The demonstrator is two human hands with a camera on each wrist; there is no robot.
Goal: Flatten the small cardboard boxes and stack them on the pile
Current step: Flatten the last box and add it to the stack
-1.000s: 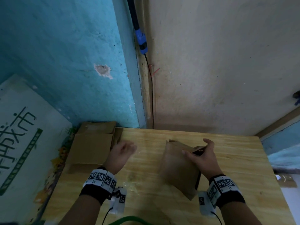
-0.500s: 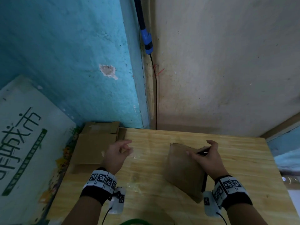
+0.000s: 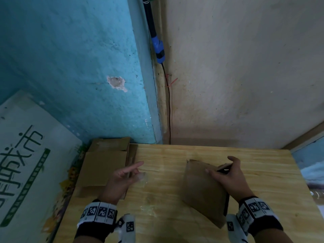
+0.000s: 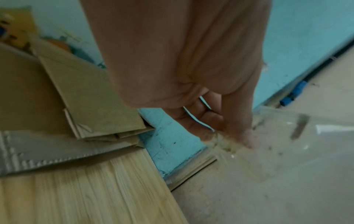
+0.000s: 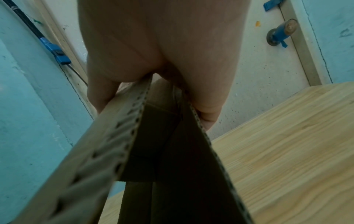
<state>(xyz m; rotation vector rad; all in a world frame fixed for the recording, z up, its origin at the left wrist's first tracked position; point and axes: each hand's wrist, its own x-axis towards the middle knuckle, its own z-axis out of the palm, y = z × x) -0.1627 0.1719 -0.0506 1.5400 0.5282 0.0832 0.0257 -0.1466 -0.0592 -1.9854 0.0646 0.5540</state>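
A small brown corrugated cardboard box (image 3: 204, 190), partly collapsed, stands tilted toward the near right part of the pale wooden desk (image 3: 175, 155). The right hand (image 3: 228, 178) grips its upper edge, fingers (image 5: 99, 97) on one wall and the thumb on the other. At the desk's far left corner lies the pile of flattened brown cardboard (image 3: 105, 163). Just beside it the left hand (image 3: 121, 179) pinches a clear strip of tape (image 4: 287, 128) between thumb and curled fingers (image 4: 203, 121), with the forefinger pointing out.
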